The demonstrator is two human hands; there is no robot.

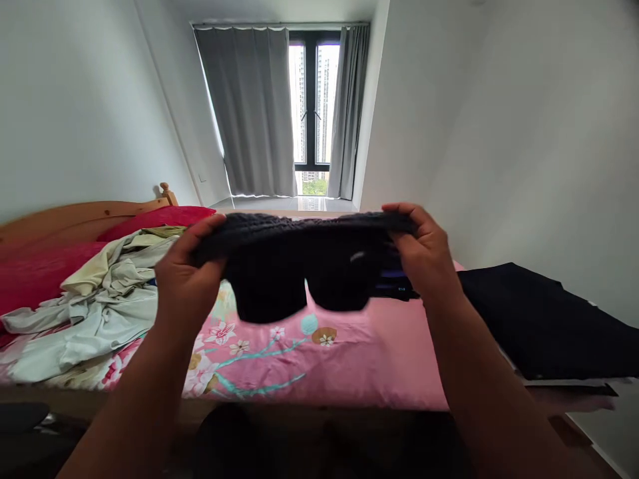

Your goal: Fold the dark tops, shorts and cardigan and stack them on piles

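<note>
A pair of black shorts [299, 266] hangs in the air above the bed, its gathered elastic waistband on top and two short legs pointing down. My left hand [192, 266] is closed on the left end of the waistband. At the other end, my right hand [419, 243] grips the waistband between thumb and fingers. The band is stretched nearly level between both hands. Partly hidden behind the shorts and my right hand lies a dark item with purple stripes [394, 283].
Rumpled pale clothes [104, 299] lie on the left of the pink floral bed sheet [339, 359], beside red pillows [164, 216] and a wooden headboard [94, 216]. Flat black garments [539, 319] lie stacked at the right. Grey curtains [254, 113] flank the window at the back.
</note>
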